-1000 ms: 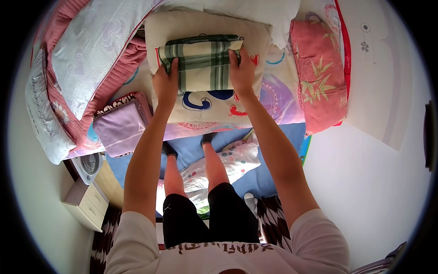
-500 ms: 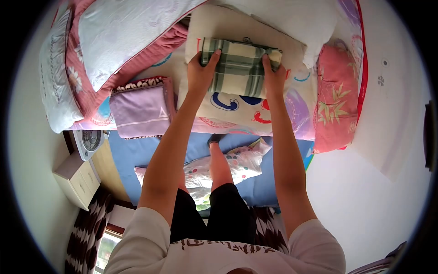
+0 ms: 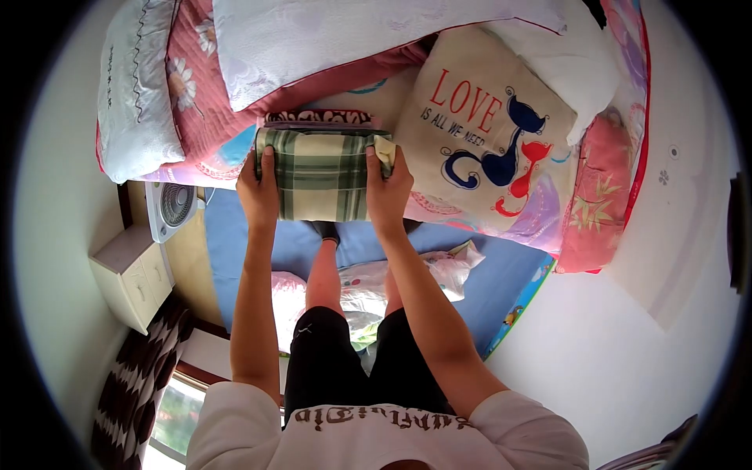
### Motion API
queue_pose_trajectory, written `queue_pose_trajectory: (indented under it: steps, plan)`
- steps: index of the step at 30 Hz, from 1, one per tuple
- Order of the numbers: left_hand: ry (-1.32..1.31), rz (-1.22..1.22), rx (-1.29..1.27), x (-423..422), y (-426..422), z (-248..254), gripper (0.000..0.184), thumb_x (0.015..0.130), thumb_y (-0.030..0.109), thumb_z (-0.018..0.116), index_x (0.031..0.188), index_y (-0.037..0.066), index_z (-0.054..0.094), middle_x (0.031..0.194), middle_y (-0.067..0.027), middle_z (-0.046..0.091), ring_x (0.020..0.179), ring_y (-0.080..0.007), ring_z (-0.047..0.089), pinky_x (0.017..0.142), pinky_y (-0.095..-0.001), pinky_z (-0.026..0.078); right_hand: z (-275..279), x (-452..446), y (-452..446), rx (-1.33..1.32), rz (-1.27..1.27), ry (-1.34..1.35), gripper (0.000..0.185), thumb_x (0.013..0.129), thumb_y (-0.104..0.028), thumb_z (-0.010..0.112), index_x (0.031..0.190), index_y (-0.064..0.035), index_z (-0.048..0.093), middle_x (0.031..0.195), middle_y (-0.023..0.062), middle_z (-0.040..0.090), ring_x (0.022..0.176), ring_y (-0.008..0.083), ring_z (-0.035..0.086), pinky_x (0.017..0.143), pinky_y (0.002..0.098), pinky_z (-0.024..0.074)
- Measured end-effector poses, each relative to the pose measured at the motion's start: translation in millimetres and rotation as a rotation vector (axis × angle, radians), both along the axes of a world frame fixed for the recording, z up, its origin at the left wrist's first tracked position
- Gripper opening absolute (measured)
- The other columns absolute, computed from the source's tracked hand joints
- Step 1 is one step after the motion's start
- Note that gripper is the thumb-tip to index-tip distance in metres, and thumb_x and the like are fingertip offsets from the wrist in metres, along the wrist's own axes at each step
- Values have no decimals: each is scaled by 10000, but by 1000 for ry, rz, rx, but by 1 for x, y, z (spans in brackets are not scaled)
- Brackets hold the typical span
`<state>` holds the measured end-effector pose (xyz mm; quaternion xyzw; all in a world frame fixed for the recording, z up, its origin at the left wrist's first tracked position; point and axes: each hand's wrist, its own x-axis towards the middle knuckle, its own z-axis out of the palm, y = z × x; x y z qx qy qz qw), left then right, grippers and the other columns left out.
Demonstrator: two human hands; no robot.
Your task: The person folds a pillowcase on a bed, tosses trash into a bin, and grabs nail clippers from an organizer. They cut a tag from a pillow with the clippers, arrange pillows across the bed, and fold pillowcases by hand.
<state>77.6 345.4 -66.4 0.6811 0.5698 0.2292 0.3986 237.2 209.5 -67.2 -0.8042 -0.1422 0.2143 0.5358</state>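
I hold the folded green-and-cream plaid cloth (image 3: 321,178) just left of the LOVE cushion (image 3: 464,66), above the near edge of the bed (image 3: 533,223). My left hand (image 3: 257,189) pinches its left side, thumb on top; my right hand (image 3: 390,189) grips its right side, thumb also on top, by a turned-up cream corner. Beyond the cloth, left of the cushion, a patterned folded bundle (image 3: 317,118) shows; I can't tell if they touch. Right of the cushion lies a pink bamboo-print pillow (image 3: 597,207).

Beige cushion (image 3: 454,149): red "LOVE", dark "IS ALL WE NEED" below. Shirt (image 3: 392,439) ltrs partly hidden, unclear.
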Motion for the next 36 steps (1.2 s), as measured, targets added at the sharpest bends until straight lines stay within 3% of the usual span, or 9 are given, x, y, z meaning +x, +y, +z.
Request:
queue_pose_trajectory:
  steps: [2, 5, 13, 16, 18, 19, 22, 25, 36]
  plan:
    - [64, 12, 0, -13, 17, -13, 384, 1045, 330, 617, 983, -47, 658, 761, -191, 652, 651, -265, 550, 655, -387, 479, -17, -14, 16, -59, -22, -39, 276, 997, -274, 683, 980, -7, 618, 803, 203, 685, 728, 390, 661, 669, 414, 509]
    - [118, -46, 50, -29, 23, -55, 404, 1037, 311, 625, 835, -25, 527, 676, -183, 494, 637, -309, 357, 613, -404, 418, -44, -23, 20, -140, -38, -88, 271, 996, -278, 677, 990, -12, 624, 865, 204, 714, 816, 420, 687, 700, 450, 515]
    - [69, -62, -36, -34, 23, -57, 348, 1014, 251, 667, 853, -18, 516, 678, -162, 500, 609, -281, 375, 591, -390, 407, -60, -35, 21, -144, -89, -231, 234, 999, -214, 664, 946, -2, 581, 825, 198, 626, 737, 418, 589, 670, 464, 459]
    - [47, 34, 69, -19, 26, -45, 241, 936, 147, 742, 908, 20, 539, 828, -128, 586, 712, -288, 509, 687, -406, 443, -69, -34, 26, -163, -112, -210, 238, 998, -206, 665, 939, 4, 570, 822, 201, 614, 736, 414, 575, 672, 456, 456]
    - [48, -37, 566, -10, 18, -20, 258, 846, 38, 786, 968, 55, 558, 1025, -120, 600, 942, -302, 566, 823, -441, 452, -68, -33, 27, -144, -115, -229, 242, 997, -208, 668, 937, 5, 571, 824, 201, 611, 735, 412, 570, 675, 457, 455]
    - [-19, -160, 509, -6, 6, -10, 281, 797, -42, 772, 952, 71, 567, 1106, -126, 580, 1056, -329, 531, 914, -464, 428, -68, -34, 27, -127, -115, -241, 245, 996, -210, 670, 936, 5, 571, 826, 202, 607, 735, 409, 565, 678, 457, 453]
    - [-11, -456, 413, 2, -12, -23, 308, 827, 28, 743, 1101, 94, 620, 1308, -130, 598, 1282, -360, 527, 1063, -476, 413, -72, -35, 30, -95, -159, -262, 257, 996, -218, 672, 925, 8, 573, 831, 203, 607, 737, 406, 565, 687, 455, 453]
    - [297, -667, 367, 3, -5, -45, 524, 949, 210, 617, 1465, 187, 532, 1649, -99, 363, 1536, -353, 307, 1223, -585, 236, -73, -36, 26, -110, -144, -232, 266, 997, -225, 671, 916, 9, 575, 819, 204, 602, 730, 404, 562, 689, 455, 453]
    - [343, -663, 392, 4, 4, -59, 564, 993, 235, 497, 1554, 209, 442, 1681, -101, 301, 1528, -359, 314, 1229, -596, 210, -76, -36, 33, -213, -182, -200, 277, 1000, -250, 665, 929, 5, 584, 830, 206, 617, 774, 423, 588, 712, 464, 464]
